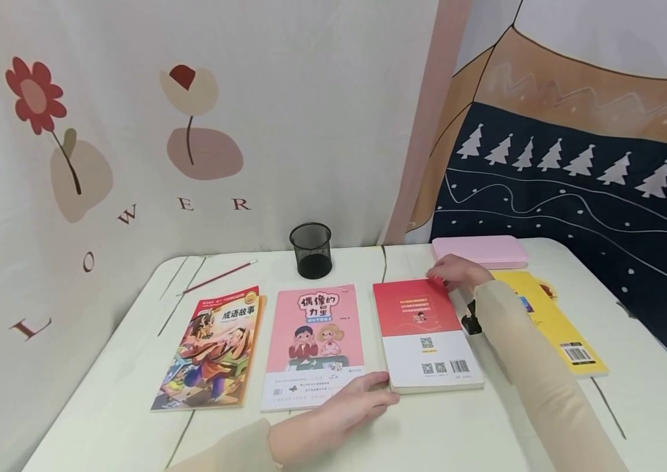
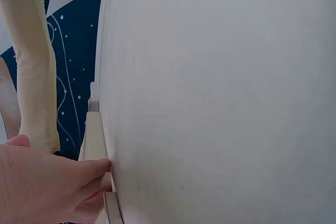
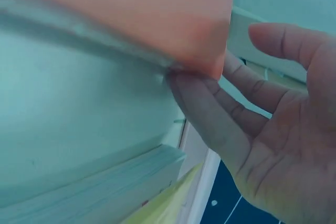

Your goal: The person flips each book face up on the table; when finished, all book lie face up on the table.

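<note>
A book [image 1: 422,328] with a red and white back cover lies flat on the white table. My left hand [image 1: 345,410] touches its lower left corner, fingers stretched out, close to a pink book [image 1: 315,321]. At the upper right corner, the straight fingers of my right hand [image 1: 458,270] rest against the cover's edge. The right wrist view shows that hand [image 3: 286,135] with the thumb held away from the red corner [image 3: 205,51]. In the left wrist view, the fingertips of my left hand [image 2: 52,184] meet the edge of a book seen from the side.
To the left lies a colourful storybook [image 1: 209,360], with a red pencil [image 1: 219,278] behind it. A black mesh pen holder [image 1: 312,252] stands at the back. On the right are a yellow book [image 1: 569,334], a pink case or notebook [image 1: 481,248] and a small black object [image 1: 471,322].
</note>
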Demonstrator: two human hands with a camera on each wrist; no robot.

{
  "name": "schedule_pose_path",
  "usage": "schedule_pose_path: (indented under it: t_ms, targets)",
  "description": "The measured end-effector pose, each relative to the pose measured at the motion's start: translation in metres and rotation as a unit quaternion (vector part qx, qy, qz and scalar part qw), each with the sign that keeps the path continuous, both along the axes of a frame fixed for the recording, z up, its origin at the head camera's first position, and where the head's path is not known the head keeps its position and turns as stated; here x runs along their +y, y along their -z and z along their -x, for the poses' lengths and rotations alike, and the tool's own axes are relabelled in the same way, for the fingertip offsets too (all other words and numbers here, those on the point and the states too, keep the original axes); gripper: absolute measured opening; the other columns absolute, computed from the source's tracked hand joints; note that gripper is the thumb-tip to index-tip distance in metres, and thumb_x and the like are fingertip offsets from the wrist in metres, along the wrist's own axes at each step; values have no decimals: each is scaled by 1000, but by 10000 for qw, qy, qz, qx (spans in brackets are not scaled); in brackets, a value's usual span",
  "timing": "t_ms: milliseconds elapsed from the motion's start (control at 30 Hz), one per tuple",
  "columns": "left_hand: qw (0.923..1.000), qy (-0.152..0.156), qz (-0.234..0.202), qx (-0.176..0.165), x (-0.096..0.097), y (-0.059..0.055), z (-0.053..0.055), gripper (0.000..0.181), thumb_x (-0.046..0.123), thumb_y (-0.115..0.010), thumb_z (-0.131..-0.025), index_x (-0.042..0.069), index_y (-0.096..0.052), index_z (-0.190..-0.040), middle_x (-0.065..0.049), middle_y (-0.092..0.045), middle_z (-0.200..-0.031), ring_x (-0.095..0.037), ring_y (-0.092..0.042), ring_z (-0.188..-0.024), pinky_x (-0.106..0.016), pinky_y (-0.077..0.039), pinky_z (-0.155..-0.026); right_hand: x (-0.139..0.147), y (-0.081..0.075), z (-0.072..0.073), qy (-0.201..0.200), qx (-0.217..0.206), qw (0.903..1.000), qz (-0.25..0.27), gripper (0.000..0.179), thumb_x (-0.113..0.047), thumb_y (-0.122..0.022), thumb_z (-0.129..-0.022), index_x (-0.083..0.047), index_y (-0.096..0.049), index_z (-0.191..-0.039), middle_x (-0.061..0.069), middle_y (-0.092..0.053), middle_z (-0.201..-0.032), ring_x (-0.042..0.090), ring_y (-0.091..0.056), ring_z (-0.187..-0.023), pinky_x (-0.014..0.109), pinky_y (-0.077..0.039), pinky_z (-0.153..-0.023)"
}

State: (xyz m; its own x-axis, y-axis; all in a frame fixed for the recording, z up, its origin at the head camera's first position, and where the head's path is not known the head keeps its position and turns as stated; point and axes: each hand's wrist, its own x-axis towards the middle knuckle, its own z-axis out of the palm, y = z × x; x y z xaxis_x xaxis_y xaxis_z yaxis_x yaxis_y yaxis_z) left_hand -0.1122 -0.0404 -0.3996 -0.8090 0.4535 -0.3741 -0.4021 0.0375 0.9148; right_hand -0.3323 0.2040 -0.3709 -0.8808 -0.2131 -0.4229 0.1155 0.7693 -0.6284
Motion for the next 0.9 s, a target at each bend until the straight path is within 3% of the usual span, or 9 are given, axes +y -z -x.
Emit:
schedule_pose_path:
  t_ms: [433, 667, 900]
  targets:
    - [9997, -116, -190, -123, -2, 2, 2, 63, 8, -59, -79, -11, -28, -130, -22, -36, -129, -32, -42, -114, -39, -35, -95, 18, -8, 0, -687, -273, 9932, 896, 40, -12, -53, -83, 6, -49, -118, 15, -53, -111, 27, -50, -95, 40, -43, -87]
    - [9975, -372, -577, -157, 1, 4, 3, 72, 3, -59, -76, -15, -17, -131, -30, -25, -133, -34, -42, -113, -39, -37, -93, 31, -13, 1, -998, -300, 9795, 1726, 34, -7, -47, -86, 4, -50, -118, 12, -54, -110, 26, -49, -97, 38, -43, -87]
    - [9967, -404, -685, -150, 4, 2, 0, 73, 2, -57, -77, -16, -12, -132, -31, -17, -136, -34, -42, -113, -40, -36, -94, 41, -17, 0, -818, -516, 9642, 2470, 41, -9, -53, -87, 6, -43, -124, 13, -53, -112, 27, -50, -99, 41, -39, -91]
